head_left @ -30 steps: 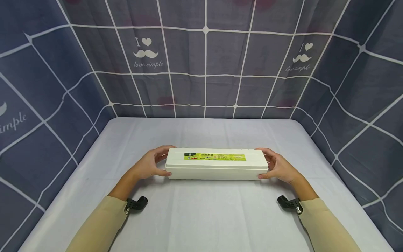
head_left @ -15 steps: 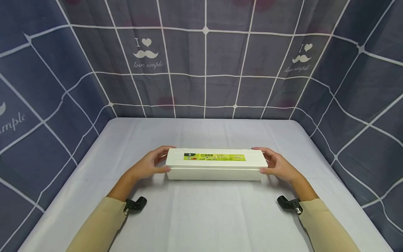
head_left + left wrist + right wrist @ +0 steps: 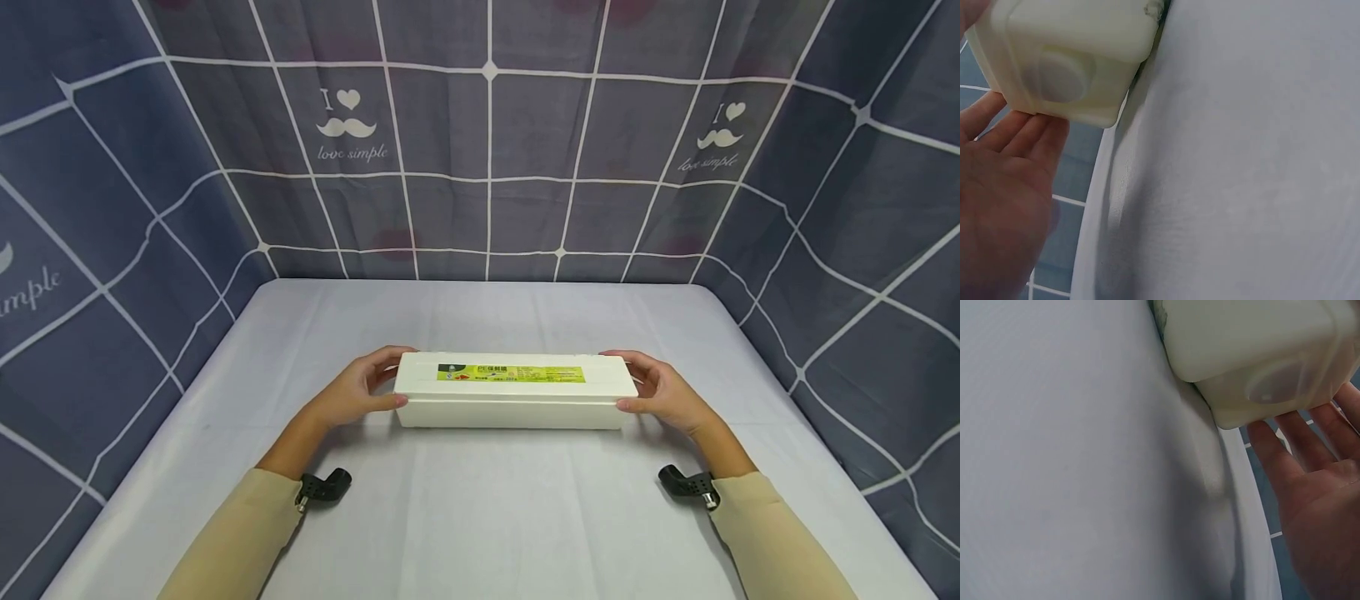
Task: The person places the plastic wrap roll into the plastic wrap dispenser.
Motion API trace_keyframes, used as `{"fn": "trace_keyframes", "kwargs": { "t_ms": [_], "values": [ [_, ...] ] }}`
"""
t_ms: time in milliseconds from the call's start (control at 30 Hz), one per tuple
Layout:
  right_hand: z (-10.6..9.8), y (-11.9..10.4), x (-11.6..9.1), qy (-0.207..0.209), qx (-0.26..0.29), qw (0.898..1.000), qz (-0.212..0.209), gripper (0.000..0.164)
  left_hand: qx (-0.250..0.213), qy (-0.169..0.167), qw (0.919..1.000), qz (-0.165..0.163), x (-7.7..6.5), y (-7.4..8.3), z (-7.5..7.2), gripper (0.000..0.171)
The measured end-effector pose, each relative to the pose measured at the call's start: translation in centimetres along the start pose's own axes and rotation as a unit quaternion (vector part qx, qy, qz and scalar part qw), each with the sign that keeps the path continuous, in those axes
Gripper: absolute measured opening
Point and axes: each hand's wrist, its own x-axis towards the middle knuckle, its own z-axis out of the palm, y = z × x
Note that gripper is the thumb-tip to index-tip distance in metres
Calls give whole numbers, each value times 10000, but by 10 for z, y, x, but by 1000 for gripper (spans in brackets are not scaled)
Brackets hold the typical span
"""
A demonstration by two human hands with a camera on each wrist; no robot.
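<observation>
A long white cling film box (image 3: 517, 414) with a green and yellow label on its lid lies crosswise near the middle of the table, lid down flat. My left hand (image 3: 348, 392) grips its left end, thumb on the front edge and fingers round the back. At the other end, my right hand (image 3: 671, 398) holds it the same way. The left wrist view shows the fingers of the left hand (image 3: 1007, 175) against the far side of the cling film box (image 3: 1085, 31). A round shape shows through its end wall. In the right wrist view, the right hand's fingertips (image 3: 1260, 434) touch the far bottom edge.
A white cloth (image 3: 487, 517) covers the table. Dark blue-grey checked curtains (image 3: 525, 125) stand behind and on both sides. A black wrist camera mount (image 3: 326, 485) sits at the left sleeve (image 3: 240, 533), with another mount (image 3: 686, 483) at the right.
Both thumbs have moved slightly up the front of the cling film box, the right one more. The box has barely shifted and stays in both hands.
</observation>
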Motion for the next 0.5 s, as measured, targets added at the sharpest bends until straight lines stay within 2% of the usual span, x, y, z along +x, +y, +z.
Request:
{"fn": "trace_keyframes", "kwargs": {
  "t_ms": [200,500],
  "values": [
    [1,-1,0,5,6,10000,-29,83,70,51,9999,-82,-1,2,-1,71],
    [-1,-1,-1,0,-109,9999,56,81,108,-76,9996,-253,0,7,-4,73]
  ]
}}
